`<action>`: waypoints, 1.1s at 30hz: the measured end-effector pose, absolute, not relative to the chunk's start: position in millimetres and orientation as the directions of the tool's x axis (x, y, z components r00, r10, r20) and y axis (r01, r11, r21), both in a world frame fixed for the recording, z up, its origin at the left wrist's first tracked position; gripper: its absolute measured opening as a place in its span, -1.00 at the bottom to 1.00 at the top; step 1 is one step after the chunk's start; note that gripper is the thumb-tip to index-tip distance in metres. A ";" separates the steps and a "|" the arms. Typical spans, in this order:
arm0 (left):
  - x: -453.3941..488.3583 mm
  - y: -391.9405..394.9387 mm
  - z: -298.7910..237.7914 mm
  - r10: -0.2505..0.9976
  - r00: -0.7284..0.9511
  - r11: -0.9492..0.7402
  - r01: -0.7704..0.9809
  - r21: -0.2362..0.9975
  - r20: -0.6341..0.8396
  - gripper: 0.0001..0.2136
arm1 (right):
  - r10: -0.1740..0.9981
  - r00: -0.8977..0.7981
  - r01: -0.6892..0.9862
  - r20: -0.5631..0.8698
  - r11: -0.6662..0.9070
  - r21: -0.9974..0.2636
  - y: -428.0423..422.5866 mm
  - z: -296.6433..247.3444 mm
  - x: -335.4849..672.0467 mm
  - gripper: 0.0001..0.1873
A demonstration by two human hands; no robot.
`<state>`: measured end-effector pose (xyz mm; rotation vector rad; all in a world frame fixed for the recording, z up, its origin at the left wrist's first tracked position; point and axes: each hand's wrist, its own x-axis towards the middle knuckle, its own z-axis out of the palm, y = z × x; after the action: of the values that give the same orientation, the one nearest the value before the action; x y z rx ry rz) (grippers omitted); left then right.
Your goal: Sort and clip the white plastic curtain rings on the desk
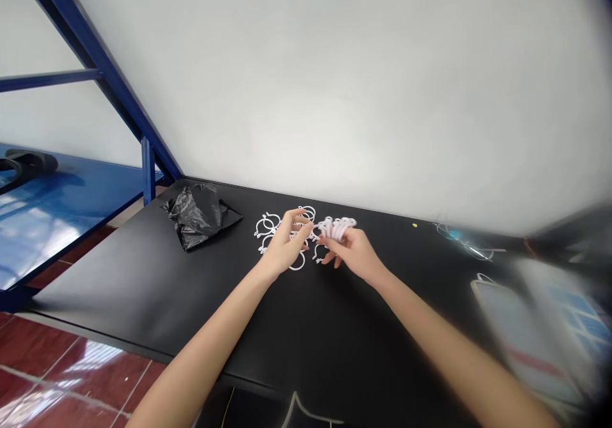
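Several white plastic rings [268, 227] lie loose on the black table [143, 287] near the wall. My left hand [287, 244] hovers over them with its fingers curled and pinched on one ring. My right hand [351, 249] is closed around a stacked bunch of white rings [337, 226], held just right of the loose pile. Both forearms reach in from the bottom of the view.
A crumpled black plastic bag [198, 214] lies left of the rings. Blurred at the right are a phone-like flat object [507, 326] and thin wires [471, 246]. A blue metal rack [119, 96] stands at the left beside the table's edge.
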<state>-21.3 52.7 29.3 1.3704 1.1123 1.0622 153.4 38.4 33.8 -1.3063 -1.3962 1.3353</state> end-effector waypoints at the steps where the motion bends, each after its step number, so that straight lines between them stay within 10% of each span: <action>1: -28.1 56.0 26.4 0.988 0.129 -0.105 0.145 0.984 0.087 -0.67 | 0.977 -0.195 0.230 -0.085 -0.038 -0.973 43.0 32.8 147.6 -0.75; 5: -63.3 68.6 10.4 0.921 0.053 -0.330 0.636 0.698 0.387 -0.70 | 0.965 -0.256 0.376 -0.057 0.045 -0.926 47.1 23.3 139.7 -0.76; 9: -89.2 86.5 -5.3 0.946 0.085 -0.231 0.852 0.469 0.311 -0.54 | 0.984 -0.127 0.461 0.126 0.171 -0.871 39.5 8.1 150.8 -0.72; 13: -96.1 108.2 -16.5 0.942 0.235 -0.321 0.843 0.432 0.240 -0.49 | 0.931 -0.145 0.676 0.336 0.341 -0.653 38.0 -6.2 159.2 -0.47; 20: -87.9 124.8 -22.5 0.857 0.457 -0.511 0.705 0.491 0.237 -0.42 | 0.905 -0.425 0.830 0.012 0.395 -0.395 68.2 -7.3 150.2 0.24; 33: -40.7 113.7 -15.2 0.743 0.616 -0.646 0.558 0.521 0.261 -0.49 | 0.862 -0.506 0.762 -0.006 0.444 -0.472 71.5 -5.5 167.5 0.06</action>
<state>-40.7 113.7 -15.2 2.4523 1.0383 0.6516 167.5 71.5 -5.5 -1.4112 -2.4611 0.6216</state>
